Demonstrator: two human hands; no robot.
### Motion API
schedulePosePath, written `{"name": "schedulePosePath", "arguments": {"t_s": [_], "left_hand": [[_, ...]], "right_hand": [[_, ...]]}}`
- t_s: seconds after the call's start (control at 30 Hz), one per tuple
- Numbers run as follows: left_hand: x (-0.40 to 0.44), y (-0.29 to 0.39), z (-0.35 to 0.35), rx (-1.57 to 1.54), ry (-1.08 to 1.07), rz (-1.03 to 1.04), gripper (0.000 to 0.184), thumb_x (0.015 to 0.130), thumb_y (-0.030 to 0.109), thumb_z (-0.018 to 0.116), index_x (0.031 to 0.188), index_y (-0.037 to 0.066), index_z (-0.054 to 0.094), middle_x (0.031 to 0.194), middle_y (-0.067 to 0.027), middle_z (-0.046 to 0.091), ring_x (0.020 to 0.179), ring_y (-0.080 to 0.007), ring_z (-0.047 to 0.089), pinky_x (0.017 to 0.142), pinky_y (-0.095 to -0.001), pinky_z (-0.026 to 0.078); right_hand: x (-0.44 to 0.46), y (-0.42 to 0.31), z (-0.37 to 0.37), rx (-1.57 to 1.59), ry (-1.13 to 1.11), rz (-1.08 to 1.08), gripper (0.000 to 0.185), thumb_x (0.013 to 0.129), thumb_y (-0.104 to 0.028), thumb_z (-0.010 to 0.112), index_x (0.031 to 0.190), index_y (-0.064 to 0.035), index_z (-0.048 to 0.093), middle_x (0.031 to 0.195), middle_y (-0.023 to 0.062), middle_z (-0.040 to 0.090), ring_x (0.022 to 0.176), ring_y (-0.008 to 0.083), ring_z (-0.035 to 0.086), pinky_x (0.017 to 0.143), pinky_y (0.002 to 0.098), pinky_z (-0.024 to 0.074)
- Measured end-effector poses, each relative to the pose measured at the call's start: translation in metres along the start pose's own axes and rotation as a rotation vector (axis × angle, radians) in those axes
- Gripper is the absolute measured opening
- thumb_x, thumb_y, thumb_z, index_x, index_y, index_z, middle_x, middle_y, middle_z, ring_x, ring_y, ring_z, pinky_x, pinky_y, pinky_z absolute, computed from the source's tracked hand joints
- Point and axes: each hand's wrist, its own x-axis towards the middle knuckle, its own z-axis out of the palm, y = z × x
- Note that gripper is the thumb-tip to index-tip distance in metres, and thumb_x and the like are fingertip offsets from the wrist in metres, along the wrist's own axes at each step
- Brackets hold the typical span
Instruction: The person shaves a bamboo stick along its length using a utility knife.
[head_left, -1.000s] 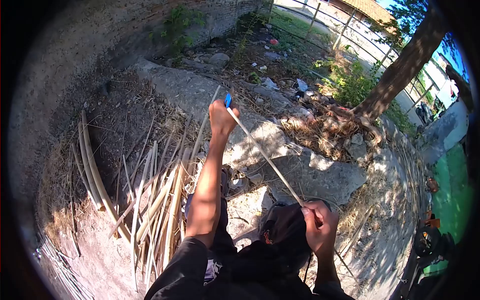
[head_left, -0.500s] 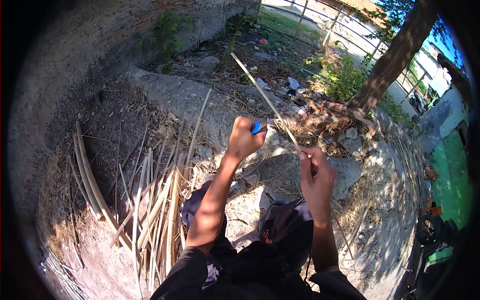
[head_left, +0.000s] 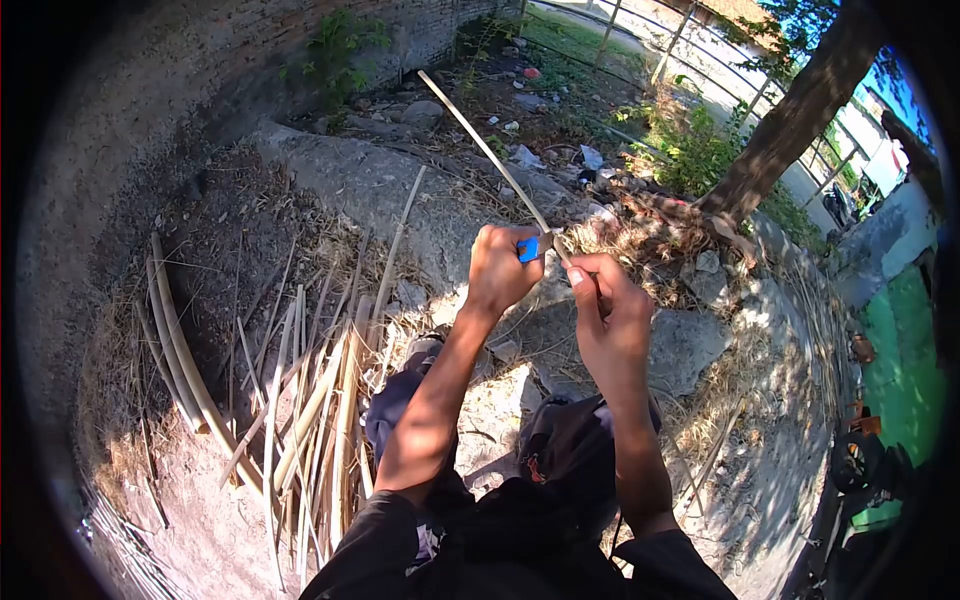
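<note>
My left hand point(head_left: 500, 265) is closed round a tool with a blue handle point(head_left: 529, 249), whose short blade touches the thin pale stick point(head_left: 485, 146). My right hand point(head_left: 609, 300) pinches the near end of that stick between thumb and fingers, just right of the blade. From there the stick slants up and away to the left, its far end free in the air. Below and left of my left hand lies a pile of split pale sticks point(head_left: 345, 425) on the ground.
Long curved poles point(head_left: 180, 345) lie at the left. A concrete slab point(head_left: 370, 185) crosses the ground ahead, with scattered litter point(head_left: 525, 157) behind it. A tree trunk point(head_left: 800, 115) leans at the upper right. A brick wall point(head_left: 240, 50) stands at the upper left.
The stick has swung from pointing down towards me to pointing up and away. My right hand has risen towards my left hand, and the blade has come against the stick.
</note>
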Motion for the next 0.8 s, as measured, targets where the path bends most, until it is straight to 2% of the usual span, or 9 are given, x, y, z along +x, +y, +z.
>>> {"name": "schedulePosePath", "arguments": {"t_s": [0.2,0.27,0.4,0.47,0.53,0.63,0.67,0.73,0.8], "left_hand": [[0.0,-0.002,-0.003,0.08,0.066,-0.068,0.022,0.076,0.013,0.075,0.097,0.008,0.083,0.093,-0.0162,0.078,0.092,-0.0388,0.07,0.089,-0.0484,0.057],[-0.005,-0.004,0.002,0.053,0.251,0.011,0.021,0.076,0.012,0.075,0.096,0.007,0.082,0.092,-0.0167,0.077,0.093,-0.0387,0.07,0.089,-0.0486,0.058],[0.014,-0.037,-0.006,0.127,0.13,-0.147,0.021,0.075,0.013,0.075,0.093,0.003,0.078,0.091,-0.0186,0.076,0.095,-0.0395,0.07,0.09,-0.0487,0.058],[0.022,-0.052,-0.018,0.107,0.109,-0.269,0.019,0.075,0.015,0.075,0.084,-0.001,0.074,0.082,-0.022,0.072,0.09,-0.042,0.069,0.087,-0.0498,0.056],[0.032,-0.052,-0.038,0.035,0.223,-0.308,0.023,0.076,0.017,0.07,0.072,-0.005,0.064,0.068,-0.0283,0.062,0.07,-0.047,0.063,0.076,-0.0519,0.053],[0.039,-0.07,-0.059,0.051,0.25,-0.234,0.028,0.078,0.018,0.068,0.067,-0.006,0.059,0.066,-0.0281,0.061,0.062,-0.0469,0.06,0.069,-0.0537,0.05],[0.038,-0.114,-0.036,0.078,0.462,-0.202,0.03,0.078,0.018,0.067,0.065,-0.007,0.057,0.062,-0.0264,0.06,0.056,-0.0424,0.057,0.064,-0.053,0.048],[0.036,-0.097,-0.054,0.041,0.338,-0.297,0.023,0.082,0.014,0.067,0.071,-0.006,0.063,0.059,-0.0155,0.062,0.054,-0.0191,0.053,0.059,-0.0391,0.049],[0.033,-0.087,-0.055,-0.018,0.335,-0.302,0.023,0.082,0.012,0.065,0.068,-0.004,0.059,0.058,-0.0112,0.057,0.055,-0.0152,0.049,0.056,-0.0377,0.045]], "right_hand": [[-0.011,0.0,-0.001,0.071,-0.003,0.058,0.012,0.107,-0.012,0.065,0.107,-0.0017,0.07,0.061,0.0066,0.056,0.053,0.0064,0.048,0.05,0.031,0.0352],[-0.016,0.0,-0.002,0.071,-0.016,0.096,0.012,0.107,-0.012,0.065,0.108,-0.0017,0.07,0.062,0.0063,0.057,0.055,0.0054,0.049,0.05,0.0303,0.0354],[-0.038,0.008,-0.006,0.069,-0.038,0.133,0.012,0.107,-0.01,0.064,0.109,-0.0003,0.07,0.066,0.0045,0.059,0.059,0.0038,0.051,0.052,0.0284,0.0367],[-0.057,0.01,-0.011,0.079,-0.078,0.167,0.012,0.107,-0.009,0.064,0.109,0.0003,0.071,0.068,0.0036,0.06,0.06,0.0037,0.051,0.052,0.0278,0.0371],[-0.078,0.013,-0.017,0.152,-0.104,0.246,0.011,0.105,-0.006,0.065,0.11,0.0021,0.071,0.068,0.0015,0.06,0.06,0.0028,0.05,0.052,0.0261,0.0366],[-0.11,0.014,-0.041,0.097,-0.148,0.266,0.01,0.103,-0.002,0.065,0.11,0.0032,0.071,0.068,0.0003,0.06,0.061,0.0016,0.05,0.053,0.0242,0.0363],[-0.119,0.013,-0.05,0.1,-0.152,0.263,0.01,0.103,-0.002,0.065,0.11,0.0032,0.071,0.068,0.0003,0.06,0.061,0.0016,0.05,0.053,0.0242,0.0363],[-0.136,0.01,-0.066,0.064,-0.152,0.355,0.009,0.103,0.0,0.065,0.109,0.0032,0.071,0.068,-0.0004,0.06,0.061,0.0009,0.05,0.054,0.0226,0.0362],[-0.14,0.015,-0.068,0.108,-0.092,0.317,0.01,0.104,-0.001,0.065,0.11,0.0024,0.071,0.068,-0.0005,0.06,0.061,0.0016,0.05,0.054,0.0229,0.0371]]}}
